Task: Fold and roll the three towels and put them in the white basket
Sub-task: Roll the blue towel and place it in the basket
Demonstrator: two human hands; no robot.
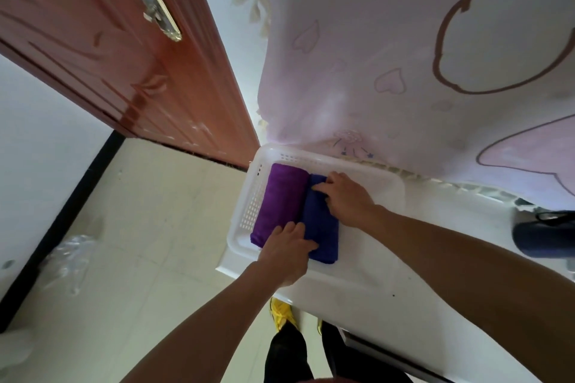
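Note:
A white perforated basket (pixel 245 205) sits at the left end of a white table. Inside it lies a rolled purple towel (pixel 278 199) against the left wall. Beside it on the right lies a rolled dark blue towel (pixel 320 227). My left hand (pixel 287 247) grips the near end of the blue roll, fingers pressed between the two rolls. My right hand (pixel 345 196) rests on the far end of the blue roll, fingers curled over its top. A third towel is not visible.
A pink curtain with rose and heart prints (pixel 404 71) hangs behind the basket. A brown door (pixel 124 56) stands to the left. A dark object (pixel 544 233) lies at the table's right. The table edge (pixel 249 281) is near my legs.

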